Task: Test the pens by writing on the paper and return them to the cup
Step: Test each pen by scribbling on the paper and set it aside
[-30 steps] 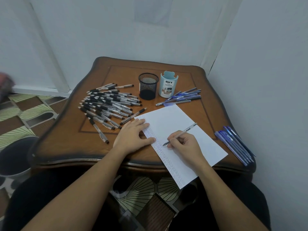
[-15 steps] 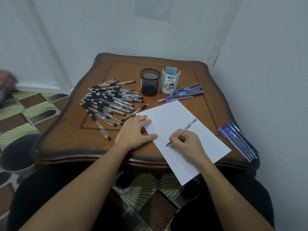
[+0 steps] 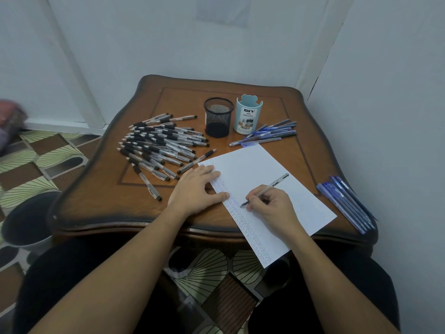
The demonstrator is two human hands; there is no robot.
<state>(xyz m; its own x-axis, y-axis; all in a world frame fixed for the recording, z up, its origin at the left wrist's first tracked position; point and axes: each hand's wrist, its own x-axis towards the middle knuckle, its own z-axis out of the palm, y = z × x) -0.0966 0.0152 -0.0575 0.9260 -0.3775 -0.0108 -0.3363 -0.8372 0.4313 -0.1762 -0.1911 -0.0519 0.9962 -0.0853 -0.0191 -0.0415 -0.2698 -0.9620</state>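
Right hand [image 3: 272,208] pinches a clear pen [image 3: 267,188] in curled fingers, its tip on the paper [image 3: 260,165] just left of that hand. Flat, straight-fingered left hand [image 3: 195,189] pins the sheet. From its left-pointing tip the pen's long axis slants up and rightward. Black mesh cup [image 3: 218,116] stands well ahead, slightly left, nearer the left hand.

Home room corner, carved wooden side table [image 3: 101,189], patterned floor mat [image 3: 48,153], plain walls [image 3: 144,44]
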